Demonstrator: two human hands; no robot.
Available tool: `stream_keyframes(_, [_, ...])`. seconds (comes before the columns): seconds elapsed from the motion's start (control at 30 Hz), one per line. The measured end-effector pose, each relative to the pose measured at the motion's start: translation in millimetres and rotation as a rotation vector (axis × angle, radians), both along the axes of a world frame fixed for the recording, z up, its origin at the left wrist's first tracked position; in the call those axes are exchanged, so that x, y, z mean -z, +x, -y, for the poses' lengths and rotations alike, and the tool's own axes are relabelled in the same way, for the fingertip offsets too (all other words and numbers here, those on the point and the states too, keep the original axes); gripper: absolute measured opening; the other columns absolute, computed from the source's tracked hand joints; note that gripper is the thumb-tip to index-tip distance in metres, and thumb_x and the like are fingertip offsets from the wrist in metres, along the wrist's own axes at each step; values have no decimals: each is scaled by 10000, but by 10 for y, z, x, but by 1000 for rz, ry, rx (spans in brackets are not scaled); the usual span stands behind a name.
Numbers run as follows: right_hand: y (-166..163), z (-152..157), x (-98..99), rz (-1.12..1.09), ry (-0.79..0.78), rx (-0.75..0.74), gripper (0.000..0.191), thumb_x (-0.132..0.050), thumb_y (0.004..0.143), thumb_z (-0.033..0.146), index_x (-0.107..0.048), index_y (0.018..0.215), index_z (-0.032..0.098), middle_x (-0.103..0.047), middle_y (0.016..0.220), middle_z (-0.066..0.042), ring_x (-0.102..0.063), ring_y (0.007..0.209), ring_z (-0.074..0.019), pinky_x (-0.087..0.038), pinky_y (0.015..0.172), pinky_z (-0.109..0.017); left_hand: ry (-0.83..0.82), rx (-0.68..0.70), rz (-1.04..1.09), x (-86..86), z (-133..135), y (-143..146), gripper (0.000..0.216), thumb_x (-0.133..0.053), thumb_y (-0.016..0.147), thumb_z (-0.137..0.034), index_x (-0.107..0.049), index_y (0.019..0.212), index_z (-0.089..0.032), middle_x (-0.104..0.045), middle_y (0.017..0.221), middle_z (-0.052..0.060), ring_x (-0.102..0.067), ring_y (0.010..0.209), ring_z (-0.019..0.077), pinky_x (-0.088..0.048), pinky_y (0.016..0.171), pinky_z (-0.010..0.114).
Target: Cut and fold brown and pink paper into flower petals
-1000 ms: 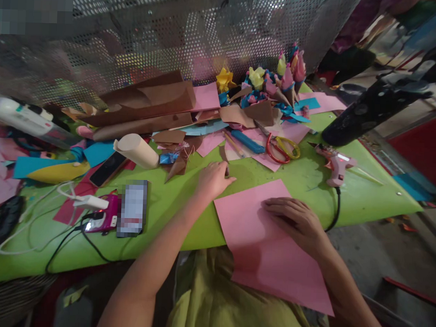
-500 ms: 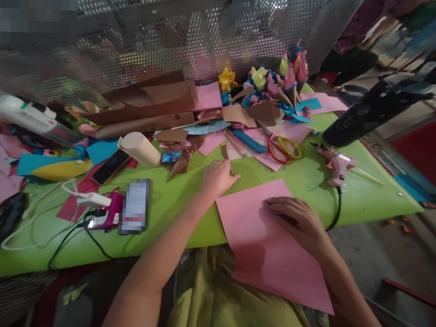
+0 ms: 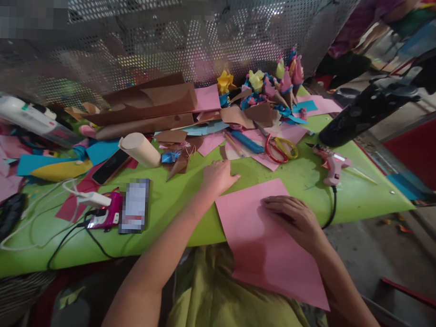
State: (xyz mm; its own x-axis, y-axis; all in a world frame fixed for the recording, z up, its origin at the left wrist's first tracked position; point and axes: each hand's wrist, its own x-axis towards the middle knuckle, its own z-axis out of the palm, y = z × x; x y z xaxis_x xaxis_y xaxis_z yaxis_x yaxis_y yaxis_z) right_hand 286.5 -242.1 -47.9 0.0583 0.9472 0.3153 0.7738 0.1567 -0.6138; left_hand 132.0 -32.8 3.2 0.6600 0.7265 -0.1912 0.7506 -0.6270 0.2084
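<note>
A sheet of pink paper (image 3: 248, 222) lies over the front edge of the green table, its near part hanging toward my lap. My right hand (image 3: 291, 216) rests open on the sheet, palm down with fingers stretched to the left. Just beyond the sheet's far left corner, my left hand (image 3: 219, 178) leans on the bare tabletop. Its thumb points right, apart from the fingers, which are partly hidden by the back of the hand; I see nothing held. Scissors (image 3: 275, 149) with red and yellow handles and a blue cutter (image 3: 247, 141) lie beyond my hands.
A pink glue gun (image 3: 334, 165) and dark bottle (image 3: 362, 116) are on the right. Left are a phone (image 3: 135, 206), a pink power adapter (image 3: 107, 212) with cables and a paper roll (image 3: 141, 150). Paper flowers (image 3: 287, 82) and brown paper (image 3: 152, 101) line the perforated metal panel (image 3: 154, 47).
The view has shifted slightly, so things at the right sit a little further left. My hands and the pink sheet keep their places.
</note>
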Motion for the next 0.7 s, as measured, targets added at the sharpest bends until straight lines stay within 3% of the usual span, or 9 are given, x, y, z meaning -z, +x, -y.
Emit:
stream_keyframes(0.23, [-11,-6,9,21,36,10,199,-556,980,299,-694,1122,279,-753,1162,-53,-697,1095,-240,-530,930,-423,61,-8,3,57,-1,-39,183,-527,950,-243,-642,1058,-151,-714,1034,134,-659,1032,259,-502,811,349])
stream_keyframes(0.43, [-18,-17,1,23,38,8,195,-547,986,293,-695,1113,280,-756,1155,-54,-703,1086,-241,-530,921,-423,48,50,8,-4,18,-35,387,-635,899,-497,-653,1042,-138,-717,1023,147,-653,1052,293,-518,814,361])
stream_keyframes(0.7, [-9,-16,1,2,20,6,206,-541,988,312,-692,1126,287,-756,1153,-58,-703,1087,-252,-525,928,-436,60,115,-58,-53,38,49,335,-615,935,-400,-671,1076,-101,-715,1050,193,-674,1018,309,-535,809,380])
